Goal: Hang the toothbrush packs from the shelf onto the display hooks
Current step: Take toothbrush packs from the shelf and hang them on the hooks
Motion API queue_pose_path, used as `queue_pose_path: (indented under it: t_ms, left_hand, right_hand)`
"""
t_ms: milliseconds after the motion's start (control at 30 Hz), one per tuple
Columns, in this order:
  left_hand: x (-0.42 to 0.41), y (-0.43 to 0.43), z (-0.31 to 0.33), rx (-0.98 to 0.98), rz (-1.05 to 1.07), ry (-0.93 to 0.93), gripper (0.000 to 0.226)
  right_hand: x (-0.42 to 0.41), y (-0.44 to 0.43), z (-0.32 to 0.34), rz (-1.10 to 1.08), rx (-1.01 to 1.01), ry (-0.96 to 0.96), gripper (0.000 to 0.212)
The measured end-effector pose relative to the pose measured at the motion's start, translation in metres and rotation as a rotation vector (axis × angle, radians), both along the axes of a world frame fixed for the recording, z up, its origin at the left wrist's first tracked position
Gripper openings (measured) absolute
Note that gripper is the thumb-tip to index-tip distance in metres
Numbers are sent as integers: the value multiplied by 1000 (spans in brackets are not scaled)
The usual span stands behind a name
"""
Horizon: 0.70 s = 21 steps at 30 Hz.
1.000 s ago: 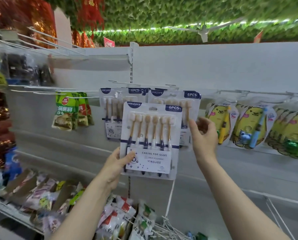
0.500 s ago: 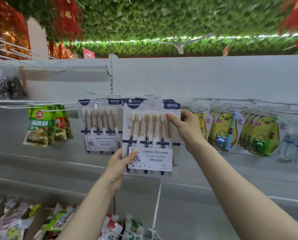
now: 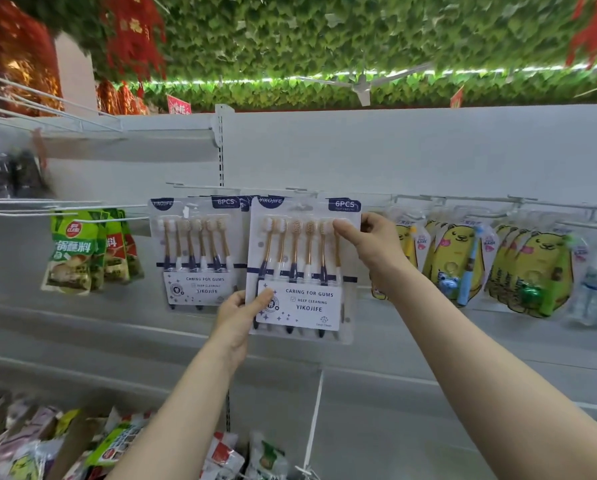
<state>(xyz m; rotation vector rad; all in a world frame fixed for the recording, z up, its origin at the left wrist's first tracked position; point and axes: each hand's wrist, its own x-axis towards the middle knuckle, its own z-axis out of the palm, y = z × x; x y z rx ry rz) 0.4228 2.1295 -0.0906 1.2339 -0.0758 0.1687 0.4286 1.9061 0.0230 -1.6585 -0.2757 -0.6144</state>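
A clear toothbrush pack [image 3: 300, 271] with several gold-handled brushes and a white "CARING FOR GUMS" card is held up against the white back panel, its top hole at the level of a display hook [image 3: 302, 192]. My left hand [image 3: 241, 313] pinches its lower left corner. My right hand [image 3: 373, 247] grips its upper right edge. Whether the hole is on the hook I cannot tell. More of the same packs [image 3: 196, 251] hang on a hook just to the left, and others hang behind the held pack.
Green sauce pouches [image 3: 82, 251] hang at the left. Yellow bear-shaped toothbrush packs [image 3: 463, 258] hang at the right. Bare white hooks [image 3: 47, 206] stick out at the far left. Snack bags [image 3: 117, 445] fill a lower wire shelf. A leafy ceiling is overhead.
The pack has risen to hook height in front of the hanging ones. My right hand moved from behind the pack's right side to grip its upper right edge.
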Motion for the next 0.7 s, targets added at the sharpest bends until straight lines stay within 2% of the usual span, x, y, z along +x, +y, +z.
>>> queue_pose_path:
  t_ms: [100,167,300,400,533,600,700]
  left_hand:
    - [12,-2,-4,3,54,-9,26]
    - [17,-5,-5,14,74,-10,24]
    - [30,-14,-9,51,111,8,40]
    - [37,-20,-10,60,138,17,32]
    - [43,-20,-7,75,166,63,62]
    - [47,-19,-6,83,161,93,62]
    - [46,-19,-3,82,133,122,50]
  right_hand:
    - [5,-5,-1,17,-27,15,27]
    - [10,-6,0,3,-36,10,29]
    - [17,-5,4,-59,-93,-30,28]
    - [28,-7,3,-118,-145,-26,27]
    - [37,-6,5,-192,-189,16,31]
    - [39,-4,7,-223,-196,34,31]
    - [39,-2,8,-234,-194,45,33]
